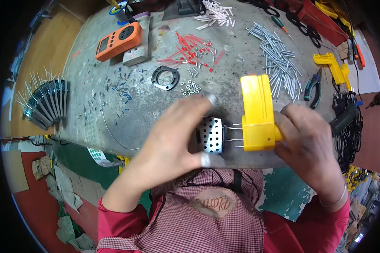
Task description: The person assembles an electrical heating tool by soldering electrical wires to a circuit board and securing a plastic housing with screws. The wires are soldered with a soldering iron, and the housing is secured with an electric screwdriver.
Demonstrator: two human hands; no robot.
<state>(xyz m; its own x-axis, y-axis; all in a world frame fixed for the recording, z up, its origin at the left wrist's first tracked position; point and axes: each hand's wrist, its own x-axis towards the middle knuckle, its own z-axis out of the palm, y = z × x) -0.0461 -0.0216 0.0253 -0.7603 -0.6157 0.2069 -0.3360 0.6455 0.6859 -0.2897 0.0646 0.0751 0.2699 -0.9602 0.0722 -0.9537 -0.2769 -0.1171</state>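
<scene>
My left hand [166, 137] is closed round a metal part with a perforated cover [212, 135]; pale wrappings show on its thumb and a fingertip. A yellow plastic housing [258, 111] is gripped from its right side by my right hand [308, 139], which is slightly blurred. Thin metal prongs [235, 139] span the small gap between the metal part and the housing. Both parts are held over the table's near edge. Behind my left hand, a black ring-shaped plate [165, 78] lies beside a cluster of nuts [191, 87].
Long screws [278, 59] are heaped at the back right, near pliers [313, 89]. Red-tipped leads [194, 50] and white tubes [215, 16] lie farther back. An orange meter [119, 41] stands at the back left; wired metal assemblies [50, 103] line the far left.
</scene>
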